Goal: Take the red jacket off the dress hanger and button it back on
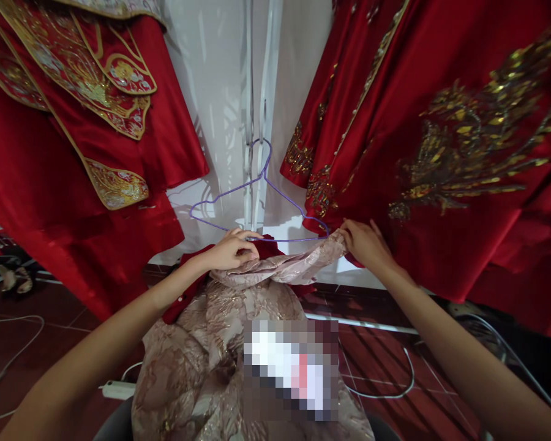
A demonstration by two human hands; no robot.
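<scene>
A pinkish-beige brocade garment (pixel 239 306) with shiny threads is spread over my lap, its upper edge raised toward the wall. My left hand (pixel 234 250) grips that edge at the left, fingers curled over the cloth. At the other end, my right hand (pixel 362 242) pinches a corner of the same cloth close to the hanger's right tip. A thin purple hanger (pixel 282 195) hangs by its hook at the pale metal uprights, its lower bar just above the garment. Dark red cloth (pixel 190 275) shows behind the garment. A pixelated patch hides part of the lap.
Red embroidered dresses hang at the left (pixel 165 110) and right (pixel 367 122). White metal uprights (pixel 257 92) stand between them before a pale wall. A white power strip (pixel 118 389) and cables (pixel 406 383) lie on the tiled floor. Shoes (pixel 18 278) sit far left.
</scene>
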